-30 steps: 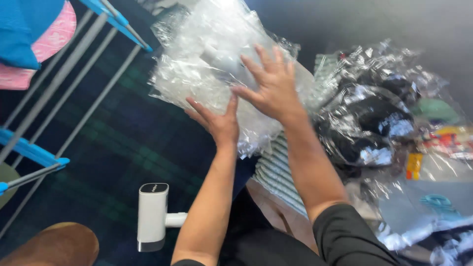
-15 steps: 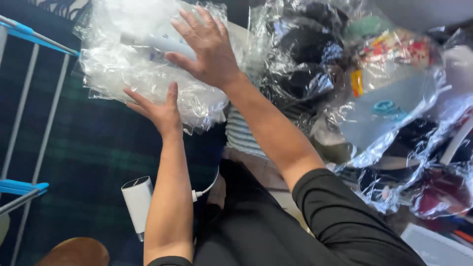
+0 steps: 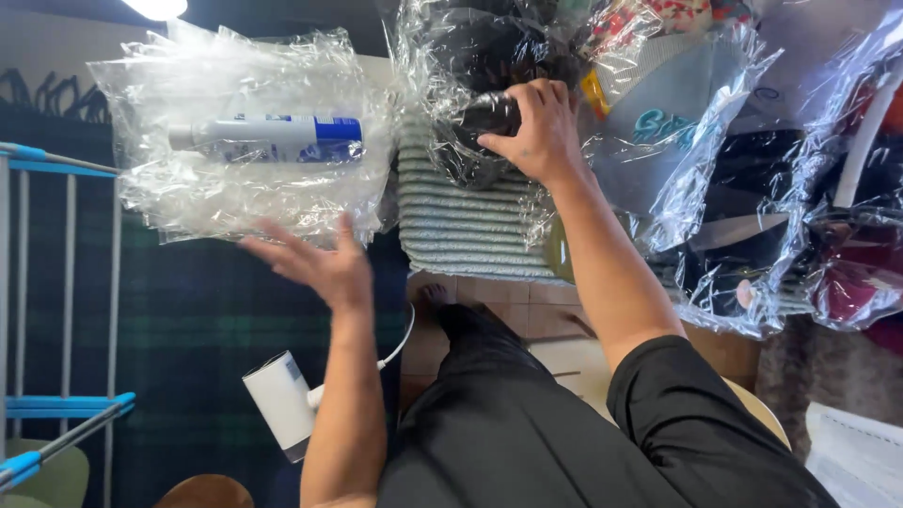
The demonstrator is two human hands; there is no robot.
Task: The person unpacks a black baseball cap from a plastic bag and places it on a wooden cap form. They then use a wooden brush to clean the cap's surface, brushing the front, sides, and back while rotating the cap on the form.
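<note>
A white and blue tube-shaped bottle (image 3: 268,137) lies on its side inside a crinkled clear plastic bag (image 3: 235,202), up at the left on the dark green plaid cloth (image 3: 188,320). Just right of it sits a folded pale green ribbed fabric (image 3: 470,226), and over that a heap of clear-wrapped dark garments (image 3: 470,56) spills across to the right, with a grey printed piece in plastic (image 3: 658,132) and dark red wrapped items (image 3: 847,273) further out. A white metal rack with blue clips (image 3: 56,282) stands along the left edge. Down below, a white handheld device on a white cord (image 3: 277,400) lies beside the person's forearm, well clear of the bags.

The left hand (image 3: 324,268) hangs just under the lower edge of the clear plastic bag, palm up, fingers (image 3: 268,249) spread wide and holding nothing; whether the fingertips touch the plastic cannot be told. The bottle lies above that hand, apart from it, with the bag's wrinkled film between.

The right hand (image 3: 536,132) is up on the heap, fingers curled down over a dark plastic-wrapped bundle (image 3: 484,118), pressing and gripping its top.
</note>
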